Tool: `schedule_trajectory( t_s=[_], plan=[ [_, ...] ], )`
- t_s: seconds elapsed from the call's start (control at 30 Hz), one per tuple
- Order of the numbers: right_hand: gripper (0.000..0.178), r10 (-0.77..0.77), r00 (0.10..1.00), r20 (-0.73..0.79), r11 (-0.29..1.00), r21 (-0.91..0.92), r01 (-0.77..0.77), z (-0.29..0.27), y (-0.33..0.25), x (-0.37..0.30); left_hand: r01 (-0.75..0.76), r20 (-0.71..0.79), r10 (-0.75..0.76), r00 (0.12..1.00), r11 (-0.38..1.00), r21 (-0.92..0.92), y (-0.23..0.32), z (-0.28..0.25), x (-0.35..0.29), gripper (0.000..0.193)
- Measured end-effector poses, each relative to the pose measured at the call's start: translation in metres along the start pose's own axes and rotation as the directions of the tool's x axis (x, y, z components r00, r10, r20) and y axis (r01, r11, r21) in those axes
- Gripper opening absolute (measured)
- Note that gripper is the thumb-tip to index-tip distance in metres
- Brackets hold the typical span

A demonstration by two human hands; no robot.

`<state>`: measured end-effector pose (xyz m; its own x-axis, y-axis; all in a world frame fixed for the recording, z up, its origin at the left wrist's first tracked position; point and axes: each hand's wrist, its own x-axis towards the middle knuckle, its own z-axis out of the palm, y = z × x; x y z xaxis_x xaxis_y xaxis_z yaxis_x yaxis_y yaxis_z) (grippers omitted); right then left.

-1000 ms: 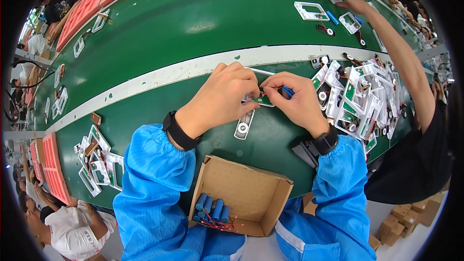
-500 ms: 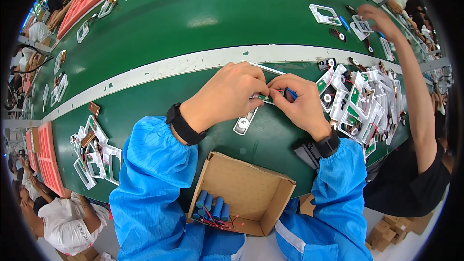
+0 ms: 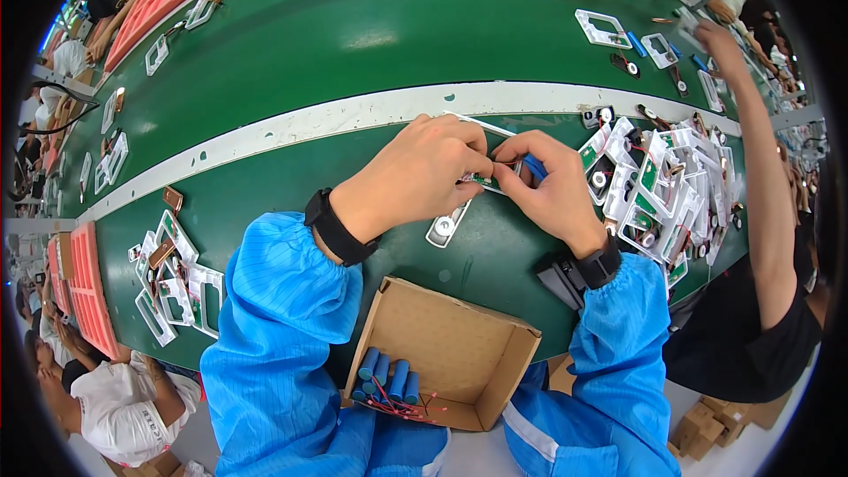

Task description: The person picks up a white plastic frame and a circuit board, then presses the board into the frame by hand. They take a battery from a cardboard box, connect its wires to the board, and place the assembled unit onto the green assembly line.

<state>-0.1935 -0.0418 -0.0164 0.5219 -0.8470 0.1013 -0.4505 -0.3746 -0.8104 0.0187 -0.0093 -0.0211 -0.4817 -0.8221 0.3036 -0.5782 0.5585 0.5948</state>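
My left hand [image 3: 437, 166] is closed at the edge of a white plastic frame [image 3: 443, 228] with a small green circuit board [image 3: 481, 180] in it. The frame's lower end, with a round silver speaker-like part, sticks out below my fingers. Meeting it from the other side, my right hand [image 3: 552, 184] is closed with a blue battery cell [image 3: 534, 167] tucked under its fingers. Thumb and fingertips of both hands come together over the board; what they pinch there is too small to make out. Below my hands stands an open cardboard box [image 3: 459, 336] with several blue battery cells [image 3: 389, 378] with red wires.
A heap of white frames [image 3: 667, 190] with boards lies to the right, a smaller pile [image 3: 177, 278] to the left. Beyond the white rail [image 3: 309, 116], a green belt [image 3: 371, 44] carries scattered frames. A co-worker's arm [image 3: 767, 185] reaches over the right side. Orange trays [image 3: 91, 287] stand left.
Parts on the far green belt have shifted slightly to the right. The co-worker's hand has moved right and away, with a white piece now at it. My hands have barely moved.
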Motion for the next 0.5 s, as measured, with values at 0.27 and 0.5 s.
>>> schedule_trajectory(
  t_s=[0.27, 0.5],
  plan=[
    [0.026, -0.310, 0.950, 0.039, 0.878, -0.370, 0.302, -0.009, -0.006, -0.011, 0.004, 0.023, -0.004, 1.000, 1.000, -0.001, -0.002, 0.001, -0.002, 0.022],
    [0.026, -0.295, 0.947, 0.124, 0.897, -0.306, 0.319, -0.011, 0.008, -0.011, -0.034, 0.039, 0.033, 0.999, 0.999, 0.037, -0.001, 0.001, 0.002, 0.020]
  ],
)
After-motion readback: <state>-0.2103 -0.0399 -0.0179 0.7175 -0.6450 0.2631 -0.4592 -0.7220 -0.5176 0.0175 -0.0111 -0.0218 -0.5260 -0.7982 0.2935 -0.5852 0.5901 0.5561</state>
